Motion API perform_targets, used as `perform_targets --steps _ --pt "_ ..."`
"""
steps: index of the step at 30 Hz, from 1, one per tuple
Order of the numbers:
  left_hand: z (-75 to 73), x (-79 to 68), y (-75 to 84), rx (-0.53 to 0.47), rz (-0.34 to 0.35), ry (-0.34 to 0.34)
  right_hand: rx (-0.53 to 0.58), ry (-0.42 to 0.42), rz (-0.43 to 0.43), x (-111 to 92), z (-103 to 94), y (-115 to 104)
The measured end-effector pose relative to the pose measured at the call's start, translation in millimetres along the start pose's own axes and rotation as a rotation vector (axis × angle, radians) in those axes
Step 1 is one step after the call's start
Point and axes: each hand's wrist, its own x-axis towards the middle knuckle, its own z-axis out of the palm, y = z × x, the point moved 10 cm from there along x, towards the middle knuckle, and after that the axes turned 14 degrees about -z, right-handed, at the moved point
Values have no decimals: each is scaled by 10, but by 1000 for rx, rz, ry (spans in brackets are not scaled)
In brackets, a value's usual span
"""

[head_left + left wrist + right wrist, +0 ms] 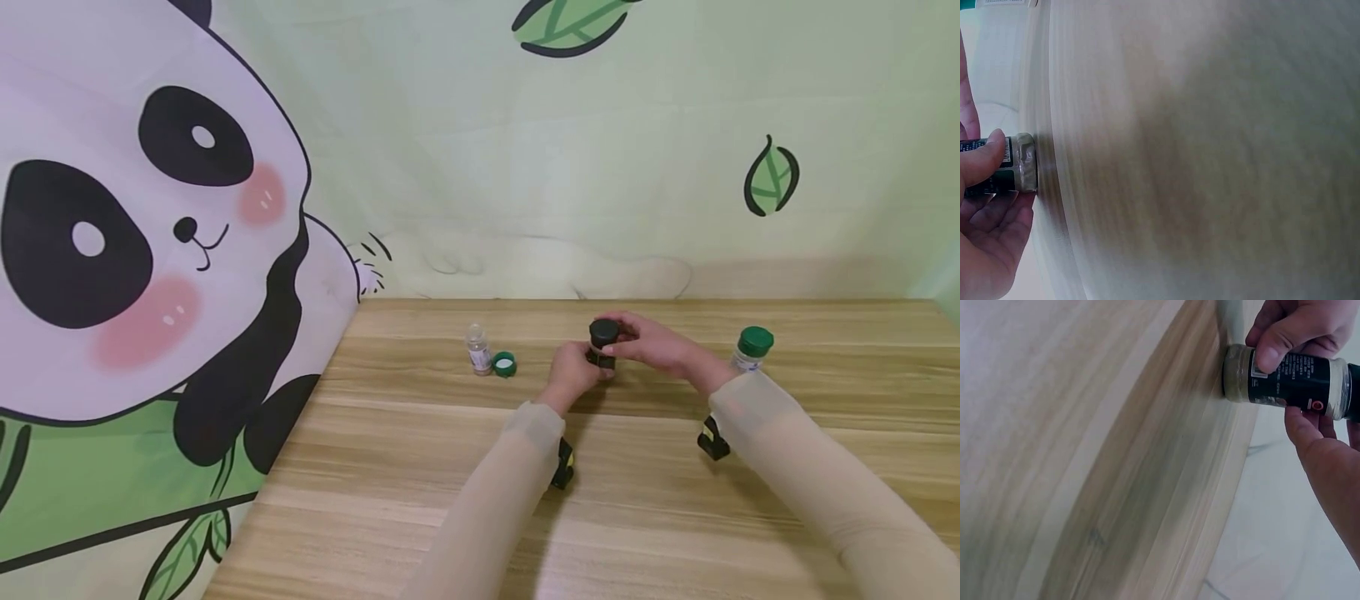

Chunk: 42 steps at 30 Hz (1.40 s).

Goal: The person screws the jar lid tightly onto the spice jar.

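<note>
A spice jar (pixel 602 337) with a black cap and a dark label stands upright on the wooden table, both hands around it. My left hand (pixel 576 369) grips its lower body, thumb across the label in the right wrist view. Higher up, my right hand (pixel 651 343) holds the jar near the cap (pixel 603 331), thumb on the near side and fingers behind. The right wrist view shows the jar's printed label (pixel 1297 381) and a pale powder at its base.
To the left stands an uncapped clear bottle (pixel 478 350), with a green cap (pixel 504 363) lying beside it. A green-capped jar (pixel 753 347) stands at the right, partly behind my right sleeve (pixel 757 408). A printed panda curtain (pixel 465 167) hangs along the table's back edge.
</note>
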Motion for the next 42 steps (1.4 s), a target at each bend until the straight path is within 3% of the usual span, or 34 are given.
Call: perform_targets --steps 11,42 --pt "6 14 -4 4 6 5 12 -51 8 -6 19 -32" --pt "16 33 -7 26 15 34 -30 70 29 -16 1 -19"
